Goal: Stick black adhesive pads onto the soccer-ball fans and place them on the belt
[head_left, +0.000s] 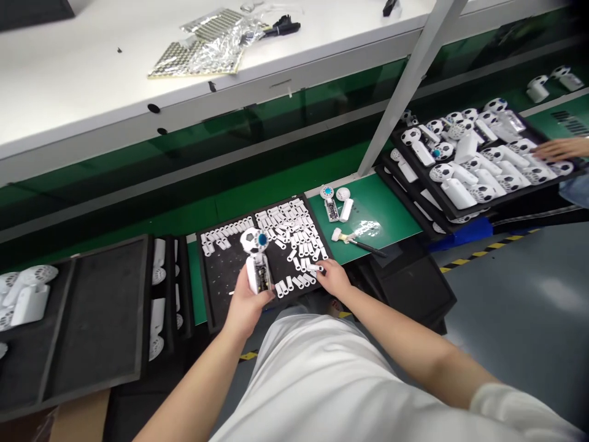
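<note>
My left hand (247,302) is wrapped round the lower part of a white handheld fan (256,261), held upright with its circuit board exposed and a football-patterned head with a blue centre. At the right front of the black tray (216,301), my right hand (332,277) pinches a small white part (314,267). Many similar small white parts (294,227) lie in rows and loose in that tray. Right of it on the green surface are an opened fan (331,207), a white fan shell (346,210) and a black-handled brush (365,247).
Trays of white fans (492,153) stand at the right, with another person's hand (559,148) over them. A black tray (96,319) is at the left. Plastic packaging (207,49) lies on the white shelf; a post (409,86) rises behind.
</note>
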`<state>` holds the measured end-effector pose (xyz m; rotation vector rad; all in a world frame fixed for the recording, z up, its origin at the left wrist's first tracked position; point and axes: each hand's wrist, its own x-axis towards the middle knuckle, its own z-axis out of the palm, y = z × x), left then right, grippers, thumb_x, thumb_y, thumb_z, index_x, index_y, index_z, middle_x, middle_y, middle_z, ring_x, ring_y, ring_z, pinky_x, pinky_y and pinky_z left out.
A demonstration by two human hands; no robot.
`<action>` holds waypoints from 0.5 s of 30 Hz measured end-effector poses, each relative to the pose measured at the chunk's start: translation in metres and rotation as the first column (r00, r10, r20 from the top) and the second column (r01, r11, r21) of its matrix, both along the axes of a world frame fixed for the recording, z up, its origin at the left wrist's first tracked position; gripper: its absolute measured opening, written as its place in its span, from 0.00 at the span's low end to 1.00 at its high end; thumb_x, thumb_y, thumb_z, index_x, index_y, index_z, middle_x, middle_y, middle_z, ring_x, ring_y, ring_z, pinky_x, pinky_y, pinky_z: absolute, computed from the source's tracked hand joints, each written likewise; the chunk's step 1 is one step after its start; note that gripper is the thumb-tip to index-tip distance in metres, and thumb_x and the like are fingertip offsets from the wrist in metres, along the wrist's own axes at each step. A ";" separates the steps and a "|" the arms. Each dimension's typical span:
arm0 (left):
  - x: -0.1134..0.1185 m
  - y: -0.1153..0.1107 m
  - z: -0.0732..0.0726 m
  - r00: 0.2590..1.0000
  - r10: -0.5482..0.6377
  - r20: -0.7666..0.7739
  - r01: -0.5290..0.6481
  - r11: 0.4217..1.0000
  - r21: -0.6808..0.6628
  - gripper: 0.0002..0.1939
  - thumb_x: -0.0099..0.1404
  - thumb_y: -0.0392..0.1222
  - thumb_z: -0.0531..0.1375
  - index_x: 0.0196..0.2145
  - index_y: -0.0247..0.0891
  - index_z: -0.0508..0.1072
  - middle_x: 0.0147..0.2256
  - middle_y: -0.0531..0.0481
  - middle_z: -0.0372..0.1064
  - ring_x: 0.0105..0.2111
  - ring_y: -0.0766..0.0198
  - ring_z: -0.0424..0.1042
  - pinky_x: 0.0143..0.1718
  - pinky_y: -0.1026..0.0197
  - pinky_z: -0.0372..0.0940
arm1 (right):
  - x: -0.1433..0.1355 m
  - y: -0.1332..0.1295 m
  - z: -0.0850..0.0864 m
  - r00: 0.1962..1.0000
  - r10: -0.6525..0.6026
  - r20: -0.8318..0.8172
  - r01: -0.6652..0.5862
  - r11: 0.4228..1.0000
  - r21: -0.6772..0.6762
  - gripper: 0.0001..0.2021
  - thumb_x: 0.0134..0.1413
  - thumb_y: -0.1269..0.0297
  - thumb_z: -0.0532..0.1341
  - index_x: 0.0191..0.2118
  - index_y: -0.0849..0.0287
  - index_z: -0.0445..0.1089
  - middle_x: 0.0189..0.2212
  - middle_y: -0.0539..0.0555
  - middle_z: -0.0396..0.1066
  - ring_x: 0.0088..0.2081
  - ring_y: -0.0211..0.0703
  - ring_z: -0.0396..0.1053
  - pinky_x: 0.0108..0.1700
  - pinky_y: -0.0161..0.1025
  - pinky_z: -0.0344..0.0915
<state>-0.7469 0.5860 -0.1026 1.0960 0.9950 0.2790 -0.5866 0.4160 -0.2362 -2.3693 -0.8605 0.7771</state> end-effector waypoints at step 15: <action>0.058 -0.045 -0.015 0.917 -0.389 -0.082 0.391 0.844 0.366 0.44 0.51 0.47 0.67 0.63 0.40 0.56 0.60 0.38 0.64 0.61 0.42 0.63 0.64 0.45 0.55 | -0.016 0.024 0.130 0.759 -0.353 -0.546 0.583 0.742 0.331 0.11 0.35 0.75 0.60 0.29 0.57 0.63 0.21 0.45 0.66 0.25 0.37 0.67 0.28 0.34 0.66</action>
